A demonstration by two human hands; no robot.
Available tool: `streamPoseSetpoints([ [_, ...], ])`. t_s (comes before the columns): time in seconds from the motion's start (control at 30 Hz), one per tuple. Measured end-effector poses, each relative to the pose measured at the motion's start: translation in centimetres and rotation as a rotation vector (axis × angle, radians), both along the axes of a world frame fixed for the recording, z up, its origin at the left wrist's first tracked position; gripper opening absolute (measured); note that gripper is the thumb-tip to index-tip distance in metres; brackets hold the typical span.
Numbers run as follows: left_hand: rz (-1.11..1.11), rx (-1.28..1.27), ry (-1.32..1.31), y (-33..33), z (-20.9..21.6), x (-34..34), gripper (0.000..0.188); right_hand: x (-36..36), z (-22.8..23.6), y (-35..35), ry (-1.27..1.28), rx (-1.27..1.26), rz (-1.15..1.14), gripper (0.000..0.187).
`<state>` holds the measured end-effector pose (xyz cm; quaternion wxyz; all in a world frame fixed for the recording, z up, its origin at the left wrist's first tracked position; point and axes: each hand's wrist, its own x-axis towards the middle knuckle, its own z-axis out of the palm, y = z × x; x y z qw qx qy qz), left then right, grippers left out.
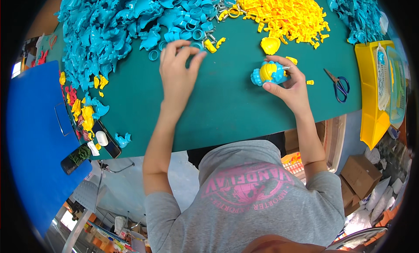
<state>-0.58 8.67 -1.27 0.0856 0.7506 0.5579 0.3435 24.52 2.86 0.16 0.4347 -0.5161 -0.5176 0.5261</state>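
Note:
My right hand (291, 85) is closed around a small blue-and-yellow plastic toy (268, 72), held just above the table. A short metal pin (286, 68) sticks out of the toy on its right side, close to my fingers. My left hand (176, 72) hovers by the near edge of a heap of blue plastic rings (187, 24), fingers curved and a little apart. Nothing shows between them. One blue ring (197, 45) lies right beside its fingertips, and another ring (153, 55) rests to its left. Beyond the toy sits a yellow cup-shaped piece (270, 45).
A large pile of blue moulded parts (104, 30) covers the far left of the green table (218, 104). Small yellow parts (283, 13) are heaped at the back, with metal pins (210, 37) beside the rings. Scissors (338, 86) and a yellow tray (369, 91) lie right; a phone (111, 144) lies left.

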Motion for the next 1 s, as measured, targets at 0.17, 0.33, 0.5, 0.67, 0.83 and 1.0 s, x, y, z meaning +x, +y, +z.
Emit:
streamPoseSetpoints([
  [0.17, -0.114, -0.7, -0.783, -5.5, 1.6, 4.2, 0.02, -0.4, 0.4, 0.0, 0.09, -0.053, 0.014, 0.054],
  [0.33, -0.211, -0.232, -0.217, -7.0, -0.9, 3.1, 0.038, -1.3, 0.5, -0.3, 0.077, -0.052, 0.065, 0.053],
  [0.5, -0.094, -0.257, -0.186, -8.1, -1.3, 1.8, 0.058, -3.4, 0.5, -0.4, 0.025, -0.068, 0.161, 0.054],
  [0.67, -0.08, -0.287, -0.225, -8.1, -1.5, 1.2, 0.075, -6.3, 0.4, 0.3, -0.307, 0.149, 0.304, 0.055],
  [0.83, -0.078, -0.371, -0.283, -8.2, -1.0, 0.7, 0.082, -7.5, 2.3, 0.3, -0.495, 0.319, 0.377, 0.052],
  [1.0, -0.132, -0.372, -0.33, -8.3, 0.1, -0.5, 0.078, -8.5, 3.1, 0.1, -0.735, 0.433, 0.485, 0.049],
])
